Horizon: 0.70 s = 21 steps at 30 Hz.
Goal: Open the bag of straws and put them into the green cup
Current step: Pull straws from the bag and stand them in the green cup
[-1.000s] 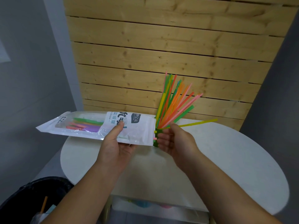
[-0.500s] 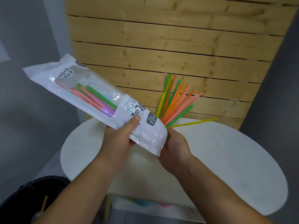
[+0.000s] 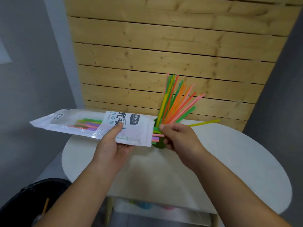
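My left hand point(image 3: 113, 145) holds the white straw bag point(image 3: 91, 125) level above the table, its open mouth pointing right. Several coloured straw ends point(image 3: 157, 135) stick out of that mouth. My right hand point(image 3: 178, 138) has its thumb and fingers closed around those ends. Directly behind them stands the green cup point(image 3: 158, 145), mostly hidden by the bag and my right hand. A fan of upright coloured straws point(image 3: 175, 102) rises from the cup. More straws lie inside the bag's clear window.
A white round table point(image 3: 229, 161) is under my hands. One yellow straw point(image 3: 203, 122) lies on it at the back right. A wooden slat wall stands behind. A black bin point(image 3: 32, 199) sits at the lower left, beside the table.
The bag, tilted up to the left half a second ago, has come back down to level. Straw ends now protrude from its mouth, and my right hand has closed on them.
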Each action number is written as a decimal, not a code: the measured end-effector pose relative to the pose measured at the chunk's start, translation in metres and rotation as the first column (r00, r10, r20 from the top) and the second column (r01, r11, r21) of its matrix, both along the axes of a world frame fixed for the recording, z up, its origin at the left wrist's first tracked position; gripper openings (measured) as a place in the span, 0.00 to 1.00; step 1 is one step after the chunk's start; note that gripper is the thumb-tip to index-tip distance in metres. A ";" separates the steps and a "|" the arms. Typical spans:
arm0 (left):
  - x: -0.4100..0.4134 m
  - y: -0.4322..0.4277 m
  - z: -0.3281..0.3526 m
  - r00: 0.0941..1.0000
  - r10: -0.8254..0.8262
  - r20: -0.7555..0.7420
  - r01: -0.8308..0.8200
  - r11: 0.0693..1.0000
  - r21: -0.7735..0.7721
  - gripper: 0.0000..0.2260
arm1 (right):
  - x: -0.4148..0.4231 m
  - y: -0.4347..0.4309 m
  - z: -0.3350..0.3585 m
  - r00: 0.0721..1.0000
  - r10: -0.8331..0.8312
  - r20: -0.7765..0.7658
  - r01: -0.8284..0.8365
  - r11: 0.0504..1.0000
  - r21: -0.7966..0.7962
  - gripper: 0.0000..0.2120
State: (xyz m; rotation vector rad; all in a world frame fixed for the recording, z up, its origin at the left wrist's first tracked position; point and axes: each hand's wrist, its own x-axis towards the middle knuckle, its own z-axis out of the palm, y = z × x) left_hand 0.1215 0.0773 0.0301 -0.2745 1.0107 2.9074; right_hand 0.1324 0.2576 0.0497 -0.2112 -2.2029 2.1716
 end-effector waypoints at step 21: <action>-0.002 -0.004 -0.006 0.998 -0.013 0.059 0.010 0.999 0.046 0.12 | -0.007 0.029 0.006 0.996 -0.048 0.075 0.067 0.958 -0.278 0.06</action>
